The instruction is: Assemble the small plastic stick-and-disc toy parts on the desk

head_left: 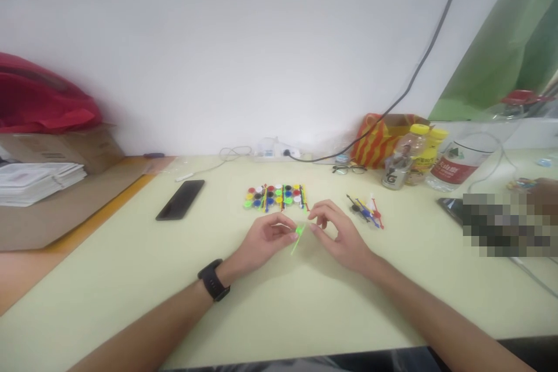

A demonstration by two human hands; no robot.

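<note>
My left hand, with a black watch on its wrist, pinches a small green plastic piece with a thin stem just above the pale table. My right hand is right beside it, fingers curled and fingertips close to the green piece's top. Just beyond both hands lies a cluster of small coloured caps and sticks. A little pile of red, blue and black stick pieces lies to the right of my right hand.
A black phone lies at the left. Glasses, drink bottles, an orange bag and a power strip line the wall. Stacked papers and a cardboard box sit far left.
</note>
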